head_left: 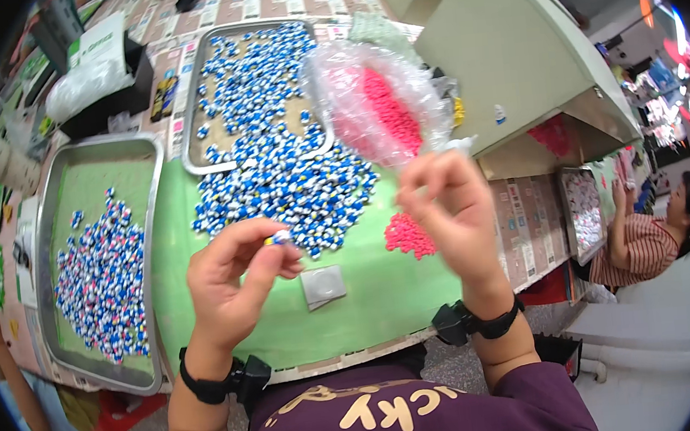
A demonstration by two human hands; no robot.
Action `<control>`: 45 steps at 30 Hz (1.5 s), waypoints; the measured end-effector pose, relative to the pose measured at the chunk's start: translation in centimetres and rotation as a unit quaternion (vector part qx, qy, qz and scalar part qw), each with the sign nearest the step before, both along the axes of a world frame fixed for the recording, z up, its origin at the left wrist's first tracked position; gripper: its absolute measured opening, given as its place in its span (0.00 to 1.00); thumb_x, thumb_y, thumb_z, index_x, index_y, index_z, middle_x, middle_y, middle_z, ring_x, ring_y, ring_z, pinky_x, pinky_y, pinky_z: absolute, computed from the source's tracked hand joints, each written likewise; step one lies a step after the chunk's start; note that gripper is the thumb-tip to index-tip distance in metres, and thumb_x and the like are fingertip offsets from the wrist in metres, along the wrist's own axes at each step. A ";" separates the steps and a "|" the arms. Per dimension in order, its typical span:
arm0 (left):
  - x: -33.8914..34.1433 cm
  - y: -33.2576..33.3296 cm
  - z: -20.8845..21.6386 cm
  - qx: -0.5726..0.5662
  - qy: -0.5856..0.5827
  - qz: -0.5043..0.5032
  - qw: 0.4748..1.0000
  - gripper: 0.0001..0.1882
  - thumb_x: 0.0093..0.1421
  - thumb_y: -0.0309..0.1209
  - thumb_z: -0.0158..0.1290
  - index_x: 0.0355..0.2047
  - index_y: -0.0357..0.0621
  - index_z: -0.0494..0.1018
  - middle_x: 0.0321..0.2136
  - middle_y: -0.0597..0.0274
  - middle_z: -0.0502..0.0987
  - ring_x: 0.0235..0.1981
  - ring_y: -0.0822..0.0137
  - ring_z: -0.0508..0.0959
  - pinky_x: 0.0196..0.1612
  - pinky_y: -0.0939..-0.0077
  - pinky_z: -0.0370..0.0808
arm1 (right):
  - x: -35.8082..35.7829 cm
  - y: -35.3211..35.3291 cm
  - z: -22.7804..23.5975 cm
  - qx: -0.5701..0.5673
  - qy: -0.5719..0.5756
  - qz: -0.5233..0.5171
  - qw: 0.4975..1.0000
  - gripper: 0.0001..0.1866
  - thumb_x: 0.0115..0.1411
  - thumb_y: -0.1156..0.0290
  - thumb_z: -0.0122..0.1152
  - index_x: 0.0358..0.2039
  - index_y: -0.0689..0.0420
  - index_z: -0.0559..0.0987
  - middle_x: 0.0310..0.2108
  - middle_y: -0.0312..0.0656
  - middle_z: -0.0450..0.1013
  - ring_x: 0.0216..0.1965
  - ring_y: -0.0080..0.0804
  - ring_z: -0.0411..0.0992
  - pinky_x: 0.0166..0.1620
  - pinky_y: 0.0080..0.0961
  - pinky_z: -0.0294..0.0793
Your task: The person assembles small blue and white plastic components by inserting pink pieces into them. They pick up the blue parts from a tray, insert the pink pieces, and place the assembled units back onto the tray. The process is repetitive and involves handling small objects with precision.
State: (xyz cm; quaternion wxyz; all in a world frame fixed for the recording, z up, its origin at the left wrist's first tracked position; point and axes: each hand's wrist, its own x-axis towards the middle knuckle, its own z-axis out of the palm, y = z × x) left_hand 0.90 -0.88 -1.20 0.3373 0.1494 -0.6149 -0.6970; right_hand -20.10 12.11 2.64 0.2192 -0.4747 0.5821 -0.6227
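Observation:
My left hand pinches a small blue-and-white piece between thumb and fingers, above the green table covering. My right hand is raised to the right with its fingers curled in a pinch; whatever they hold, if anything, is too small to make out. Beneath it lies a little heap of pink pieces. A large pile of blue-and-white pieces spreads between and beyond my hands. On the covering near my left hand sits a small grey square block with a round mark.
At the left, a metal tray holds blue-and-white pieces with pink bits. Another metal tray of blue-and-white pieces stands behind the pile, beside a clear plastic bag of pink pieces. A beige cabinet rises at right; a co-worker sits beyond.

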 end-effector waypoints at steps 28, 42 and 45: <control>5.3 -9.3 -2.1 -0.083 0.024 0.547 0.833 0.18 0.66 0.27 0.49 0.54 0.36 0.60 0.35 0.59 0.72 0.32 0.73 0.75 0.33 0.80 0.77 | -5.8 3.9 -2.1 0.154 0.082 -0.089 0.981 0.17 0.59 0.76 0.62 0.46 0.62 0.67 0.40 0.39 0.72 0.40 0.23 0.72 0.44 0.22 0.72; -4.4 -5.1 -3.0 -0.473 -0.216 0.154 0.840 0.09 0.52 0.27 0.60 0.34 0.40 0.73 0.34 0.56 0.76 0.39 0.52 0.74 0.44 0.63 0.70 | 0.1 1.4 -1.1 0.182 0.351 0.158 0.905 0.19 0.48 0.79 0.66 0.41 0.59 0.73 0.38 0.44 0.72 0.42 0.45 0.72 0.42 0.34 0.72; -4.9 -5.4 -3.2 -0.473 -0.228 0.154 0.837 0.10 0.52 0.27 0.60 0.33 0.40 0.73 0.31 0.58 0.76 0.38 0.54 0.74 0.43 0.63 0.70 | 0.2 1.0 -1.0 0.162 0.422 0.168 0.876 0.19 0.44 0.80 0.65 0.40 0.57 0.73 0.37 0.42 0.72 0.41 0.43 0.72 0.42 0.35 0.71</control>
